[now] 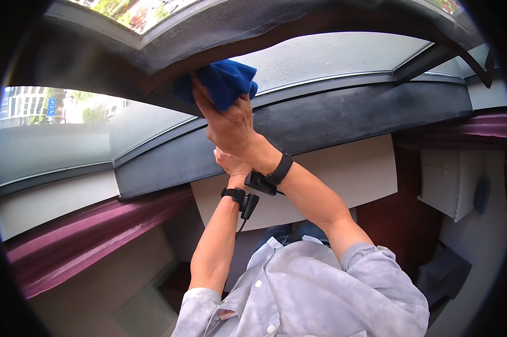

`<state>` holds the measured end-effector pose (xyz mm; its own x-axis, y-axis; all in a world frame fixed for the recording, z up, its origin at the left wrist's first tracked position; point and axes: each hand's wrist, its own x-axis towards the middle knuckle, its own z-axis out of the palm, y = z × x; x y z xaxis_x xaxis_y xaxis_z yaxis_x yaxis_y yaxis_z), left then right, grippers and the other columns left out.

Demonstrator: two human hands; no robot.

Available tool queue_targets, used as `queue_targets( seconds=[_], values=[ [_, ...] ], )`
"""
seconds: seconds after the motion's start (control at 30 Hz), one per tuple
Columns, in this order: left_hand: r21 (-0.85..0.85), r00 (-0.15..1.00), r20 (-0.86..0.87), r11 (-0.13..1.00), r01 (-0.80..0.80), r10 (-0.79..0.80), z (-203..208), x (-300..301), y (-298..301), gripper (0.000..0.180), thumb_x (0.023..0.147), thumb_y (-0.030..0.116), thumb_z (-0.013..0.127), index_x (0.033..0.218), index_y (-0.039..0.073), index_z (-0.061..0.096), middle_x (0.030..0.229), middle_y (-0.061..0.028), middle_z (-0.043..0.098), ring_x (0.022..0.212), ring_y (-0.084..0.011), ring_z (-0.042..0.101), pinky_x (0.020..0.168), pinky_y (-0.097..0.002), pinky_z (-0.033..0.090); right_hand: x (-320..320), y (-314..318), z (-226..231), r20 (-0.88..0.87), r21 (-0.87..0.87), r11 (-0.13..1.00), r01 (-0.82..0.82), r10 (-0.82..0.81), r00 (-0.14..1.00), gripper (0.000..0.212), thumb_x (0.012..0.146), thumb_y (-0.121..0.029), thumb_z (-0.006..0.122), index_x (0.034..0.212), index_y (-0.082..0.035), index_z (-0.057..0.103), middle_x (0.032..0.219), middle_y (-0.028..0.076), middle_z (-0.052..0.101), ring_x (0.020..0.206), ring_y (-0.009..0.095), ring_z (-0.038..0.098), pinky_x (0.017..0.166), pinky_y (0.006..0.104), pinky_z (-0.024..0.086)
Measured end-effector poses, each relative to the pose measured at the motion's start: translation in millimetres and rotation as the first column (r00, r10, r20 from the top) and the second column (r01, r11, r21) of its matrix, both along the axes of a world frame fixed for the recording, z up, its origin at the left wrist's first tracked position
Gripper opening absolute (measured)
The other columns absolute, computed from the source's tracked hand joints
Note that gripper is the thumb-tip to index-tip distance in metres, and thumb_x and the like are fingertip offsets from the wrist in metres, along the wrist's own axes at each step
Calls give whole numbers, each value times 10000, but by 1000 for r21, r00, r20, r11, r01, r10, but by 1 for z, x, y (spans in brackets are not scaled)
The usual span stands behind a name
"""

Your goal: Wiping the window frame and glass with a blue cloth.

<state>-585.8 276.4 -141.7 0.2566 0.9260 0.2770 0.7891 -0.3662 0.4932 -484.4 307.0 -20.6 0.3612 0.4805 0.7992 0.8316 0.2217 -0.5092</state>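
Note:
My right hand (231,124) is raised in front of the window, its fingers closed on a crumpled blue cloth (228,84). The cloth presses against the underside of a dark window frame (124,73), and the frame's shadow hides part of it. Just below, my left hand (231,163) is close to the right wrist, above the dark sill (343,121). Its fingers look curled, but the right hand covers most of them, so what they hold is hidden. Each wrist wears a black strap with a small black device (259,182).
A white board-like surface (343,174) lies below the sill. Purple curtains (96,241) hang at the left and far right. A white cabinet (441,180) stands at the right, above a dark seat (444,272). A dark strut (461,53) juts out at upper right.

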Motion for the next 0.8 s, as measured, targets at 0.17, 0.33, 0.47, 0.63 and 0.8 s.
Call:
queue_targets(
  seconds=[0.17, 0.33, 0.47, 0.63, 0.8],
  values=[
    [224, 988, -151, 973, 51, -17, -4, 1, 7, 110, 759, 28, 583, 805, 97, 656, 798, -60, 589, 797, -297, 594, 684, -443, 467, 79, -17, -12, 252, -1, 908, 419, -405, 879, 574, 782, -70, 649, 1292, -332, 678, 1309, -53, 641, 1122, 182, 583, 1092, 494, 259],
    [224, 987, -161, 973, 59, -22, 3, 9, 5, 107, 774, 37, 585, 813, 100, 662, 814, -57, 604, 789, -290, 602, 694, -441, 480, 179, -43, -30, 145, 134, 848, 512, -528, 837, 383, 870, -299, 656, 1249, -246, 678, 1351, -40, 615, 1096, 223, 591, 987, 518, 359],
    [233, 984, -180, 971, 50, -7, 2, 3, 7, 96, 784, 29, 573, 808, 94, 639, 817, -77, 617, 794, -314, 613, 684, -462, 484, 213, -47, -37, 255, 225, 800, 556, -599, 759, 441, 886, -340, 611, 1300, -193, 654, 1379, 68, 597, 1172, 341, 559, 1060, 550, 326],
    [204, 987, -160, 978, 46, -13, 5, 6, 2, 97, 792, 35, 571, 822, 96, 640, 823, -72, 614, 804, -313, 613, 696, -466, 483, 302, -76, -9, -222, 284, 630, 723, -690, 689, 709, 1060, -500, 313, 1528, 32, 294, 1566, 293, 315, 1457, 443, 308, 1225, 438, 208],
    [200, 983, -183, 979, 42, -5, 5, 8, 1, 113, 784, 34, 589, 824, 102, 670, 816, -48, 599, 802, -280, 604, 694, -438, 474, 333, -106, -9, -99, 255, 709, 658, -658, 747, 657, 1079, -418, 339, 1556, 15, 209, 1516, 275, 394, 1378, 417, 429, 1190, 424, 273]
  ],
)
